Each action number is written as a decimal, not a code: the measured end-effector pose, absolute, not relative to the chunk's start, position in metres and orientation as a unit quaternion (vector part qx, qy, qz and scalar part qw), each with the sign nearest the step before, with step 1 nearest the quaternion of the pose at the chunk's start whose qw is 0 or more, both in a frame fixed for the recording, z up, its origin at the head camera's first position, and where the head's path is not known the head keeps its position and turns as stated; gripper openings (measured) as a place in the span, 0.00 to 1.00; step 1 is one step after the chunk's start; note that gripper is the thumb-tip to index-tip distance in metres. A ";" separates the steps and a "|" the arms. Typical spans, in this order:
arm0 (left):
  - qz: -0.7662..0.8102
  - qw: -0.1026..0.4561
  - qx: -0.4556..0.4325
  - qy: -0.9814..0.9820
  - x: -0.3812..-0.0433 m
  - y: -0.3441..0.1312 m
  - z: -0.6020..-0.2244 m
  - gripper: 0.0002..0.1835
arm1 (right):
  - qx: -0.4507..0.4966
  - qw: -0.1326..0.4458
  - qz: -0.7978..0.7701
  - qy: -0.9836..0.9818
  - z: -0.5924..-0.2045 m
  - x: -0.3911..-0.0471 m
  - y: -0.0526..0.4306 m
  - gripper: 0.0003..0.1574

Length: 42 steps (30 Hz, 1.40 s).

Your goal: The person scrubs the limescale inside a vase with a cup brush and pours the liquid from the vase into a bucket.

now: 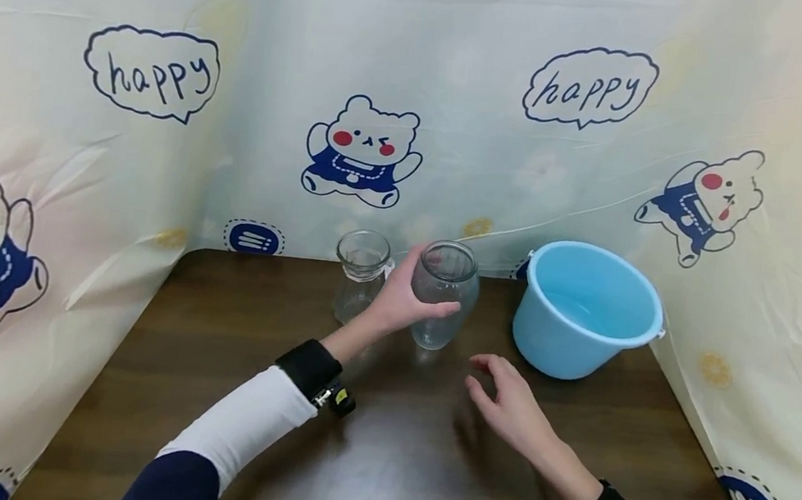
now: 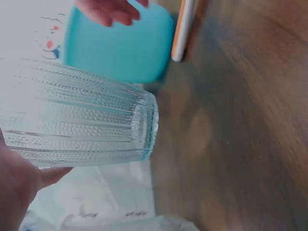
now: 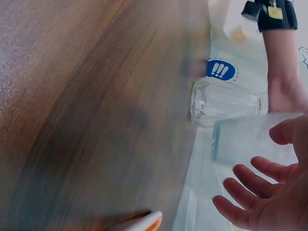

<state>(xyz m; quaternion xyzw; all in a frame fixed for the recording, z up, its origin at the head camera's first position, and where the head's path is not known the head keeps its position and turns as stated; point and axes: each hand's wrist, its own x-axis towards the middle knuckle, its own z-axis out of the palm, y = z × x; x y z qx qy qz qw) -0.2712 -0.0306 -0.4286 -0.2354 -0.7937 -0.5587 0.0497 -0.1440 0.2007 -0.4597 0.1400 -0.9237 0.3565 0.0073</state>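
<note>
My left hand (image 1: 406, 296) grips a clear glass jar (image 1: 443, 296), its thumb across the near side and the other fingers behind the glass. Ribs and small beads cover the jar's wall in the left wrist view. Seen from the right wrist, the base of the jar (image 3: 240, 139) looks slightly above the tabletop. To its left stands a second clear glass vessel (image 1: 359, 278) with a narrow neck and flared rim. My right hand (image 1: 511, 403) hovers between the jar and the blue bucket (image 1: 559, 359), fingers loosely spread and holding nothing.
The light blue bucket stands at the back right of the brown wooden table (image 1: 377, 462). A thin white and orange object (image 2: 183, 31) shows near it in the left wrist view; its kind is unclear. A printed cloth (image 1: 482, 61) hangs behind and at both sides.
</note>
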 end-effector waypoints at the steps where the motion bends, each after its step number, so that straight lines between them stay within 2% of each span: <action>1: -0.559 0.052 -0.236 -0.793 -0.267 -0.035 -0.426 0.53 | 0.142 0.009 0.357 -0.923 -0.460 -0.144 0.201 0.21; 8: -0.549 0.069 -0.250 -0.795 -0.242 -0.068 -0.421 0.54 | 0.151 0.010 0.358 -0.921 -0.458 -0.146 0.204 0.20; 19: -0.569 0.100 -0.274 -0.769 -0.200 -0.095 -0.443 0.54 | 0.162 0.027 0.341 -0.926 -0.459 -0.149 0.202 0.18; 24: -0.574 0.112 -0.266 -0.766 -0.181 -0.096 -0.454 0.55 | 0.188 0.069 0.275 -0.940 -0.460 -0.146 0.198 0.14; 29: -0.568 0.125 -0.265 -0.769 -0.173 -0.095 -0.465 0.55 | 0.199 0.114 0.217 -0.949 -0.461 -0.146 0.196 0.13; 42: -0.558 0.117 -0.249 -0.783 -0.163 -0.096 -0.483 0.57 | 0.199 0.099 0.189 -0.957 -0.470 -0.144 0.192 0.15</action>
